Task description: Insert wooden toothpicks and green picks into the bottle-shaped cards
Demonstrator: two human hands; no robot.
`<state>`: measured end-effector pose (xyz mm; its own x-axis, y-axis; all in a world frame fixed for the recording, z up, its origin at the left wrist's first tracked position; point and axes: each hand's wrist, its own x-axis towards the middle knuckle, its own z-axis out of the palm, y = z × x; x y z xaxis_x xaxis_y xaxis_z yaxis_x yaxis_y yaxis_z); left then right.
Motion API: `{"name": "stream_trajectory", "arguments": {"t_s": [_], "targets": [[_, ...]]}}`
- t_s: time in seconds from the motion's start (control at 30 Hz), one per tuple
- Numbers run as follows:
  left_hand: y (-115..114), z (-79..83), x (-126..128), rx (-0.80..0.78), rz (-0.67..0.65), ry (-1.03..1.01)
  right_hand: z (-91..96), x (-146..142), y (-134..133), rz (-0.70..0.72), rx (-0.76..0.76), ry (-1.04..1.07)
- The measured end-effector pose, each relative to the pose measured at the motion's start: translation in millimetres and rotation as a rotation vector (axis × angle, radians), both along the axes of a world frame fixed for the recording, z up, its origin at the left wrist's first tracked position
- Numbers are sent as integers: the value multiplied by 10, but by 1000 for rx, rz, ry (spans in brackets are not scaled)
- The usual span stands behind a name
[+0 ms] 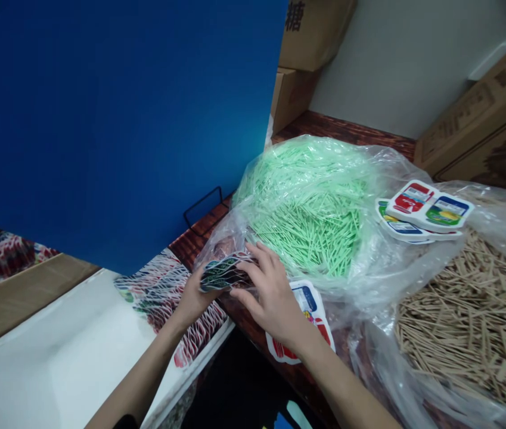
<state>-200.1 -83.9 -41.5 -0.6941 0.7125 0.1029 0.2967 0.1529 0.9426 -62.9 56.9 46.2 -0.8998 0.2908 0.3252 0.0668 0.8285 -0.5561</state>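
Note:
My left hand [194,298] is closed round a small stack of printed packets [223,271], holding it from below at the table's edge. My right hand [270,292] lies over the stack with spread fingers, its fingertips touching the packets' top and side. Just right of my right hand lies a printed card tray [309,298] with red and blue panels, partly hidden under my wrist. Behind the hands a clear plastic bag [369,179] holds a heap of green sticks [310,214].
A second clear bag of tan wooden sticks [467,316] lies at the right, with stacked printed card trays [427,208] on top. A white tray [69,351] with more printed packets [163,292] sits at left. A blue panel [114,119] stands behind; cardboard boxes [480,119] line the wall.

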Motion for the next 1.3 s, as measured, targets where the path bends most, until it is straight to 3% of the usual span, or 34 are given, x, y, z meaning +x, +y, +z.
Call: {"name": "stream_trajectory", "arguments": {"t_s": [0.4,0.63,0.87,1.03,1.3], "targets": [[6,-5,7,17,9,5,85,173,-88,27,114,23],[2,-56,-10,3,-8,30,15,160,-160,-24,221,-55],[12,-81,-16,-1,0,42,-10,193,-131,-25,172,-3],[14,-100,-23,7,-9,59,43,200,-71,-115,100,117],[47,-72,-2,33,7,4,-59,105,-1,-62,110,36]]}}
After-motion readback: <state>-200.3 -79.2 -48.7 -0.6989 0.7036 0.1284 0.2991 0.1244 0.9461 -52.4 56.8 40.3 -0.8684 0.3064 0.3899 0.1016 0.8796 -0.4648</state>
